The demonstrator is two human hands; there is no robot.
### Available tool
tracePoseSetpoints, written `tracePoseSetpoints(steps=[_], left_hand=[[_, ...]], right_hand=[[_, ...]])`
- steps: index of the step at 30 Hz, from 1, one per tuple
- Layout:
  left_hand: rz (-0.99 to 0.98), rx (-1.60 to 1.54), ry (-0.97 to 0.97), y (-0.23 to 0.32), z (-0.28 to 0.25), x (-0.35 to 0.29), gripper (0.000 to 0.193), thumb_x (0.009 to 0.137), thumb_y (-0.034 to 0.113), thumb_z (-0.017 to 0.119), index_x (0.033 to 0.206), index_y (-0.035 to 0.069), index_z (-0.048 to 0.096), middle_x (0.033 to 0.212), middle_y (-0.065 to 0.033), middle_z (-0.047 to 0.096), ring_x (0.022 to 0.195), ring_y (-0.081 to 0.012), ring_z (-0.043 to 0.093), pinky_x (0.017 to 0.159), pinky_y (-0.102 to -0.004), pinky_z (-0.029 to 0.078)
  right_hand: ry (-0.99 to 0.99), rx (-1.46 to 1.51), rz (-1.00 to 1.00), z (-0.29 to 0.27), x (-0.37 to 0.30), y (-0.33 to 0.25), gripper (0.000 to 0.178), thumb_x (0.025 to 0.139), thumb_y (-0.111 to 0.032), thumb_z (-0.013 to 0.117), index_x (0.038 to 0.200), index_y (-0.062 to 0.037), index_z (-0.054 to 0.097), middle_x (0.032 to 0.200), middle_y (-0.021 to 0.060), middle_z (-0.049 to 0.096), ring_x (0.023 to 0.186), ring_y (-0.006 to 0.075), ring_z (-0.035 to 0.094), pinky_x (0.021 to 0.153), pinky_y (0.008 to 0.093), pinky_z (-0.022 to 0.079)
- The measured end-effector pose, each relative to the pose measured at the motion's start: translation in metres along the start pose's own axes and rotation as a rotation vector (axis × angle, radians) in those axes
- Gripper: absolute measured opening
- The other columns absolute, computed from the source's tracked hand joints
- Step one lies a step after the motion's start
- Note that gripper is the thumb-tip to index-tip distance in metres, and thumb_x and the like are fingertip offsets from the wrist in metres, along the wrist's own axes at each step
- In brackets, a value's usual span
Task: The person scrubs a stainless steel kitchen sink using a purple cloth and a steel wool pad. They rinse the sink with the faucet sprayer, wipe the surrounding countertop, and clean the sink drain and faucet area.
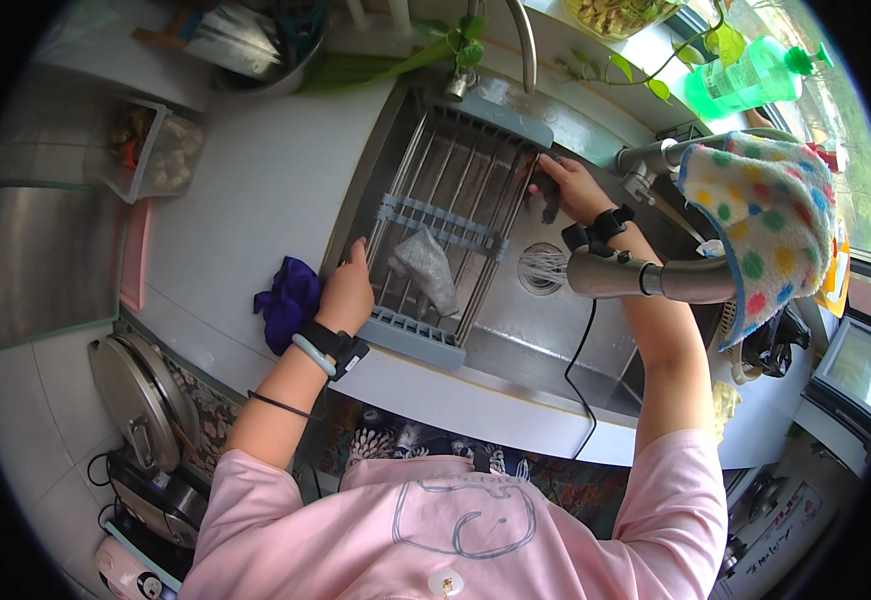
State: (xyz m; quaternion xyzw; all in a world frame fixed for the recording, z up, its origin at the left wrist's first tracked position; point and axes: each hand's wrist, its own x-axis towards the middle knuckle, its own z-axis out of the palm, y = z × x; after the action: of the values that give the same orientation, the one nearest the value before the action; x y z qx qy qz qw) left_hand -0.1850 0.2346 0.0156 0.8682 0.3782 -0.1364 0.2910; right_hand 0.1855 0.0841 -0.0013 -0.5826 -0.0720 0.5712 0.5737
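An extendable sink rack [441,215] with metal rods and grey plastic ends lies across the sink. My left hand [348,297] is closed at its left edge, thumb up, the other fingers mostly hidden. At the rack's far right side, my right hand [573,188] is closed around a dark, rough-looking clump [550,203], its fingertips against the outer rod. A crumpled grey cloth [428,270] lies on the rods. Water runs from the metal faucet [611,277] towards the drain, right of the rack. A purple cloth [289,303] lies on the counter beside my left hand.
The sink [526,335] spreads under and right of the rack. A dotted towel [761,215] hangs over the faucet. Behind stands a green bottle [746,80]. A clear food bin [161,155] is at the left. A black cord [581,365] crosses the sink's front edge.
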Motion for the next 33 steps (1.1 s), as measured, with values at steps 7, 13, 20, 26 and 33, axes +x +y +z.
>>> tracePoseSetpoints(steps=[7,13,20,26,33], left_hand=[[-0.034,0.271,-0.054,0.032,-0.024,-0.02,0.076,0.085,-0.005,0.051,0.152,0.012,0.02,0.12,-0.0248,0.058,0.091,-0.0376,0.066,0.074,-0.0443,0.055],[0.437,0.419,0.089,0.027,-0.018,-0.031,0.059,0.088,0.004,0.048,0.146,0.007,0.038,0.152,-0.0135,0.037,0.147,-0.0263,0.021,0.115,-0.0442,0.023],[0.315,0.778,0.021,0.018,-0.01,-0.022,0.053,0.091,0.015,0.048,0.14,-0.006,0.044,0.152,-0.0142,0.037,0.147,-0.0233,0.018,0.115,-0.0405,0.019],[0.289,0.796,-0.05,0.041,-0.019,-0.022,0.052,0.091,0.027,0.056,0.135,-0.001,0.052,0.145,-0.0154,0.046,0.145,-0.0277,0.024,0.112,-0.0539,0.021],[0.416,0.432,0.08,0.059,-0.022,-0.018,0.051,0.084,0.026,0.067,0.128,0.001,0.056,0.136,-0.018,0.053,0.132,-0.0348,0.043,0.11,-0.0574,0.024]], right_hand=[[-0.013,-0.324,-0.171,-0.035,-0.059,-0.002,0.028,0.097,-0.01,0.053,0.124,-0.0013,0.057,0.102,0.0083,0.068,0.08,0.013,0.062,0.074,0.0256,0.05],[0.103,-0.459,-0.344,0.002,-0.145,-0.004,0.032,0.093,-0.007,0.056,0.124,-0.0024,0.059,0.1,0.004,0.067,0.086,0.0075,0.056,0.075,0.0233,0.047],[0.15,-0.693,-0.526,0.064,-0.211,-0.033,0.054,0.073,0.002,0.073,0.124,0.0005,0.056,0.137,0.0086,0.053,0.105,0.0128,0.056,0.088,0.0274,0.046],[0.456,-0.976,-0.682,0.081,-0.21,-0.044,0.069,0.07,-0.015,0.084,0.133,-0.0073,0.056,0.106,0.0073,0.062,0.09,0.0164,0.062,0.077,0.0295,0.051],[0.661,-1.08,-0.894,0.078,-0.206,-0.05,0.052,0.07,-0.014,0.084,0.118,-0.0091,0.064,0.104,0.0113,0.063,0.089,0.0257,0.064,0.075,0.0344,0.052]])
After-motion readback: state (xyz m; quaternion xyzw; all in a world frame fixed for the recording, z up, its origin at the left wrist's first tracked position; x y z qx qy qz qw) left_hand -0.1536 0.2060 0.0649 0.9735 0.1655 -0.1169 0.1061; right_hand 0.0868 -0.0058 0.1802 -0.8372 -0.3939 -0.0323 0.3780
